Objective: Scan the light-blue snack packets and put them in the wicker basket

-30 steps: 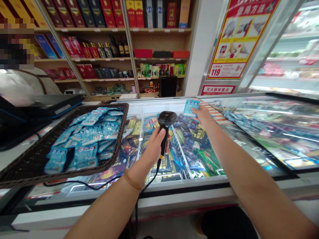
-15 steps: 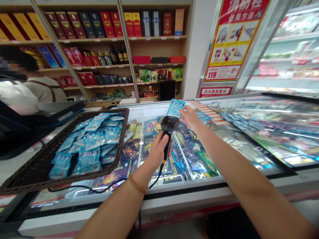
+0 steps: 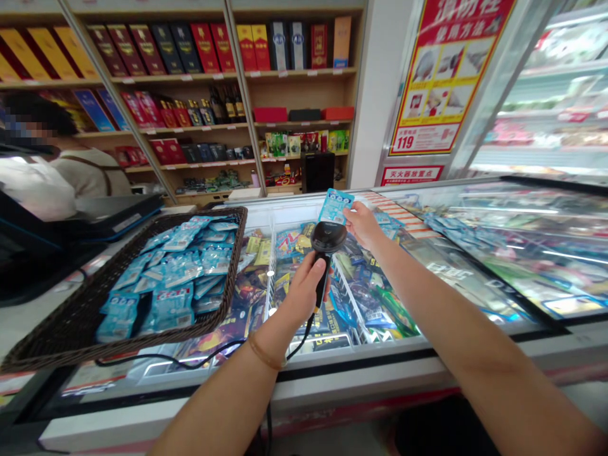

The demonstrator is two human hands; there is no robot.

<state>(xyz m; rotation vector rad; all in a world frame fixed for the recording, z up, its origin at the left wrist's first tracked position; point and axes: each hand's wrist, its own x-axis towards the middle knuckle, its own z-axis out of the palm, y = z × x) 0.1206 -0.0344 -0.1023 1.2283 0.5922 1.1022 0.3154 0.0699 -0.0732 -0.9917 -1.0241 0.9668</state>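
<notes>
My left hand is wrapped round the handle of a black barcode scanner, held upright above the glass-topped freezer. A cable runs down from the handle. Between the thumb and fingers of my right hand is a small blue packet, pinched by its right edge. The scanner's head is just in front of the packet's lower part and hides a bit of it. To the left, a dark wicker basket holds a heap of similar blue packets.
Bagged goods lie inside the freezer under my hands. More blue packets rest on the glass at right. A person stands behind a black checkout device at left. Shelves with boxes and bottles line the back.
The scanner in my left hand has shifted slightly to the right, beneath the packet. My right hand and the packet have stayed nearly where they were.
</notes>
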